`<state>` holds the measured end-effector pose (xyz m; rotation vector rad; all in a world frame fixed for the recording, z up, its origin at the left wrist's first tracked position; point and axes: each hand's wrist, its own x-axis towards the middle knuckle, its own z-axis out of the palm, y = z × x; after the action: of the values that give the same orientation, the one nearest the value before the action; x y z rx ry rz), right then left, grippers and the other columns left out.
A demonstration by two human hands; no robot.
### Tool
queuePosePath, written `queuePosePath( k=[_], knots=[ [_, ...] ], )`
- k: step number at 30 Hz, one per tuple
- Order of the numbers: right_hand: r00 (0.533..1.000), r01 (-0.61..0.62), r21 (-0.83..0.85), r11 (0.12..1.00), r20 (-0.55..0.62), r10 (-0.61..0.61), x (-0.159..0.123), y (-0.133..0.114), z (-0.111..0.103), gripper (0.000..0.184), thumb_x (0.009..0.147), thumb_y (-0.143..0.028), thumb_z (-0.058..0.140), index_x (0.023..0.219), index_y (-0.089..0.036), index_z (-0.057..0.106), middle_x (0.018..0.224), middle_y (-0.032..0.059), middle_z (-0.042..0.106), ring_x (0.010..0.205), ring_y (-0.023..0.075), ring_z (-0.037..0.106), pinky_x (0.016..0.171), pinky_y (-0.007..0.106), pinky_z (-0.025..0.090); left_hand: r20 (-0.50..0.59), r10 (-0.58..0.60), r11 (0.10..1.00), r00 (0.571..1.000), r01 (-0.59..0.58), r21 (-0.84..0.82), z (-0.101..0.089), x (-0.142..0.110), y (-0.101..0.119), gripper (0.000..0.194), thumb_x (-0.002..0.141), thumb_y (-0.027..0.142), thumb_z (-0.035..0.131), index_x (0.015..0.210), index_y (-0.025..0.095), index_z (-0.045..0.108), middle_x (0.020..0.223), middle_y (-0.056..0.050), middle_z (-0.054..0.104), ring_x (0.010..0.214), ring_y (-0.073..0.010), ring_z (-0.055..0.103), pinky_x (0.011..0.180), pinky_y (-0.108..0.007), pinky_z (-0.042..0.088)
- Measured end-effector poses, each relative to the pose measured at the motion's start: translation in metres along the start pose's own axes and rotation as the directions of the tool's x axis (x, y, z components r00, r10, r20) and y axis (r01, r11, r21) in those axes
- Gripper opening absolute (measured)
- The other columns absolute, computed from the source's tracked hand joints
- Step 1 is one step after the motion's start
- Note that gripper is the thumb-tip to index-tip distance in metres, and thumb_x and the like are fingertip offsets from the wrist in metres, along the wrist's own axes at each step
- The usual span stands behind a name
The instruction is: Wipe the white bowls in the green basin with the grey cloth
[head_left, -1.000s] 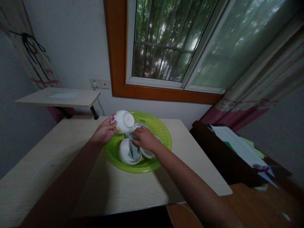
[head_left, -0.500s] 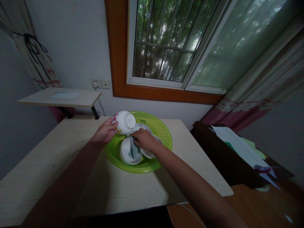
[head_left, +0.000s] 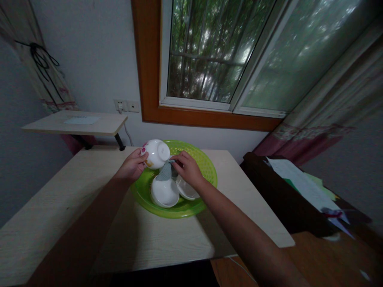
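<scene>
My left hand (head_left: 131, 166) grips a white bowl with a pink flower print (head_left: 156, 153), tilted so its foot faces me, above the left rim of a green plastic basket (head_left: 206, 167). My right hand (head_left: 188, 170) pinches a grey-green cloth (head_left: 165, 171) and holds it up against the bowl. Two more white bowls lie in the basket: one (head_left: 164, 193) under the cloth, another (head_left: 187, 192) partly hidden below my right hand.
The basket stands on a light wooden table (head_left: 74, 207). A small raised shelf (head_left: 74, 122) sits at the back left under a wall socket (head_left: 126, 105). A dark desk with papers (head_left: 302, 187) is at the right, below a window and curtain.
My right hand has lifted the cloth out of the lower bowl and brought it up to the bowl in my left hand. The left hand has barely moved.
</scene>
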<state>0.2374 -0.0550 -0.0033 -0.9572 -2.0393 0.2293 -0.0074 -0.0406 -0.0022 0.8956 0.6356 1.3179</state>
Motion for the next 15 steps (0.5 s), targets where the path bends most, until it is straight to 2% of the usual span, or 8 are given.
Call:
queuePosePath(
  k=[3, 6, 9, 15],
  knots=[
    [0.997, -0.009, 0.07, 0.998, -0.074, 0.014, 0.002, -0.002, -0.004, 0.016, 0.096, -0.023, 0.064, 0.107, -0.02, 0.074, 0.089, 0.004, 0.068, 0.081, 0.0175, 0.063, 0.076, 0.03, 0.052, 0.032, -0.039, 0.999, 0.999, 0.039, 0.024, 0.001, -0.001, 0.0, 0.051, 0.079, 0.015, 0.077, 0.128, 0.009, 0.061, 0.125, -0.017, 0.07, 0.109, -0.025, 0.07, 0.091, -0.032, 0.059],
    [0.99, -0.046, 0.157, 0.986, -0.124, 0.066, 0.003, -0.003, -0.004, 0.017, 0.097, -0.028, 0.063, 0.107, -0.021, 0.074, 0.098, 0.0053, 0.075, 0.085, 0.0174, 0.069, 0.08, 0.031, 0.055, 0.096, -0.094, 0.995, 0.991, 0.09, 0.048, 0.003, -0.003, 0.001, 0.057, 0.079, 0.015, 0.078, 0.132, 0.01, 0.06, 0.128, -0.018, 0.069, 0.108, -0.0256, 0.071, 0.086, -0.029, 0.059],
    [0.994, -0.066, 0.221, 0.973, -0.073, 0.084, 0.002, -0.004, -0.004, 0.021, 0.099, -0.032, 0.06, 0.114, -0.024, 0.073, 0.111, 0.0051, 0.077, 0.096, 0.0186, 0.073, 0.089, 0.034, 0.058, 0.142, -0.121, 0.991, 0.983, 0.111, 0.072, 0.006, -0.005, 0.002, 0.058, 0.079, 0.015, 0.078, 0.134, 0.01, 0.06, 0.129, -0.019, 0.069, 0.106, -0.0258, 0.071, 0.085, -0.029, 0.059],
    [0.995, 0.076, 0.191, 0.979, 0.051, -0.087, -0.002, -0.015, -0.008, 0.035, 0.102, -0.025, 0.052, 0.136, -0.028, 0.061, 0.133, 0.0064, 0.071, 0.122, 0.0216, 0.067, 0.106, 0.044, 0.053, 0.12, -0.102, 0.993, 0.988, 0.095, 0.064, 0.006, -0.007, 0.004, 0.058, 0.079, 0.015, 0.077, 0.134, 0.01, 0.061, 0.124, -0.018, 0.071, 0.103, -0.0266, 0.073, 0.083, -0.03, 0.061]
  ],
)
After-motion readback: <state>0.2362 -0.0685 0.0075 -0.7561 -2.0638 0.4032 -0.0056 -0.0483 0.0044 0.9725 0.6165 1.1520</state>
